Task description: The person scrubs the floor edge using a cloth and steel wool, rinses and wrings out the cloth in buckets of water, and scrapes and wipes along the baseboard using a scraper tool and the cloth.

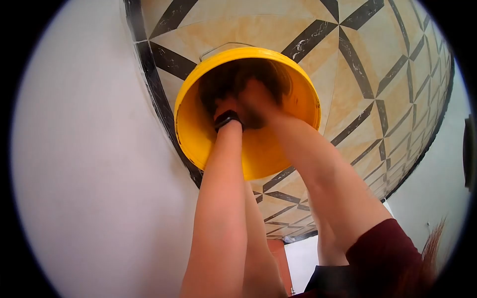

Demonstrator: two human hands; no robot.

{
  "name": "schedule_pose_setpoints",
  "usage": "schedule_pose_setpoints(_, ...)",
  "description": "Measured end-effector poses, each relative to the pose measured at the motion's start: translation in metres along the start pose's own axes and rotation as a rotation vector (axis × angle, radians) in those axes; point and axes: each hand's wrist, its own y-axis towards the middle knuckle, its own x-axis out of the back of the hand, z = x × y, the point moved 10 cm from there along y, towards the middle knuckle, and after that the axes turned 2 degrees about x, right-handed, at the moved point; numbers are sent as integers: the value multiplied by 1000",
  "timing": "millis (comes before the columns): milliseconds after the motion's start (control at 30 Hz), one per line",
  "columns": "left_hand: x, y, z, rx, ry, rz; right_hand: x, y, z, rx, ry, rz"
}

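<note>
On the beige, black-patterned tile floor (268, 31) stands a round yellow plastic bucket (195, 135), where I can't tell whether left hand (228, 106) or right hand (255, 93) grasps the dark, shapeless contents (214, 82), likely soft, best scooped from beneath.

Your view is bright; the yellow bucket (263, 161) falls into deep shadow inside; your right hand (256, 94) blurs; fisheye distortion curves the tiled floor (238, 32); corners go black.
</note>
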Motion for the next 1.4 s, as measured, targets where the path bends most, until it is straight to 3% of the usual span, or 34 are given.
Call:
schedule_pose_setpoints(33,-2,2,5,35,-54,-3,-18,11,-10,39,48,11)
schedule_pose_setpoints(133,47,-49,4,128,-504,-375,-76,42,-39,89,277,99)
schedule_pose_setpoints(233,33,-74,8,228,-1152,-156,-97,36,-40,46,596,209)
schedule_pose_setpoints(267,22,-95,-6,322,-1547,46,-90,23,-33,-14,737,233)
schedule_pose_setpoints(333,23,-107,-13,296,-1807,171,-33,-66,17,-254,1127,262)
schedule_pose_setpoints(400,33,-126,-25,235,-1988,292,6,-101,39,-177,1093,162)
schedule_pose_setpoints(500,15,-111,7,-28,-1624,140,48,-136,66,24,908,-50)
schedule_pose_setpoints(567,28,-133,4,-26,-1726,98,53,-142,78,60,667,-135)
schedule_pose_setpoints(633,44,-152,-2,-2,-1758,-3,55,-133,91,-18,262,-68)
schedule_pose_setpoints(667,40,-147,14,97,-1728,-89,53,-119,82,-60,279,-108)
schedule_pose_setpoints(700,79,-161,4,55,-1417,-230,47,-95,66,-101,295,-154)
schedule_pose_setpoints(733,90,-162,-3,94,-1358,-259,48,-73,54,-143,312,-199)
schedule_pose_setpoints(800,87,-145,3,201,-1200,-299,40,-49,37,-294,385,-64)
schedule_pose_setpoints(867,73,-110,18,323,-1012,-335,53,-29,16,-248,490,-374)
schedule_pose_setpoints(967,102,-113,-27,241,-272,-406,22,7,5,-36,33,-266)
schedule_pose_setpoints(1033,67,-80,-34,159,-40,-219,-2,16,12,213,-244,-68)
schedule_pose_setpoints(1067,49,-61,-35,118,72,-129,7,24,-8,-3,-121,-78)
schedule_pose_setpoints(1167,-17,6,-17,-33,43,66,-40,48,-17,57,-247,27)
schedule_pose_setpoints(1200,-2,-10,-23,-6,-101,119,-28,35,3,182,-344,76)
schedule_pose_setpoints(1267,35,-44,-16,134,-296,-146,5,12,17,60,-299,119)
schedule_pose_setpoints(1300,57,-64,-10,204,-393,-287,2,10,13,-3,-87,120)
schedule_pose_setpoints(1333,70,-81,-13,206,-374,-248,-2,8,8,-67,125,110)
schedule_pose_setpoints(1400,78,-97,5,193,-555,-442,-45,17,-27,-221,928,37)
